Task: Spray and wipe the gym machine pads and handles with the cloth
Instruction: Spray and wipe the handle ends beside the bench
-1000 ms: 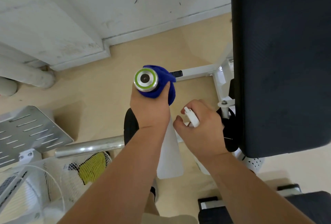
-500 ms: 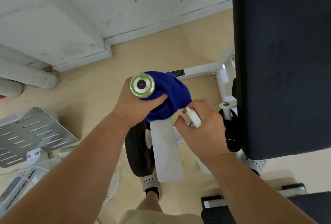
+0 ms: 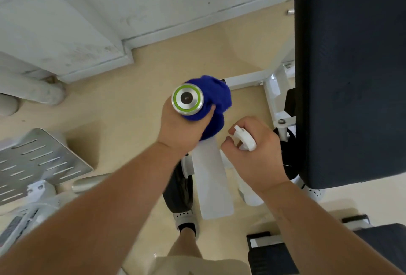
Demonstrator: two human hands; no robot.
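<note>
My left hand point(image 3: 181, 129) grips a blue cloth point(image 3: 216, 107) wrapped around an upright machine handle, whose silver end cap with a green ring point(image 3: 187, 99) faces the camera. The cloth covers the handle's shaft below the cap. To the right, my right hand point(image 3: 256, 156) holds a white spray bottle point(image 3: 245, 139) by its head, nozzle pointing toward the handle; the bottle's body hangs mostly hidden under the hand. A large black back pad point(image 3: 351, 72) fills the right side. A white machine arm point(image 3: 212, 178) runs down beneath the handle.
White frame tubes point(image 3: 248, 80) and a black weight plate point(image 3: 179, 189) stand on the beige floor. A slotted metal footplate point(image 3: 37, 162) lies at the left. A white wall with baseboard point(image 3: 167, 33) lies beyond. My shoe point(image 3: 186, 222) and another black pad point(image 3: 270, 255) are at the bottom.
My left hand has turned around the handle with the cloth, bunching it to the right side of the cap. The right hand with the bottle stays in place.
</note>
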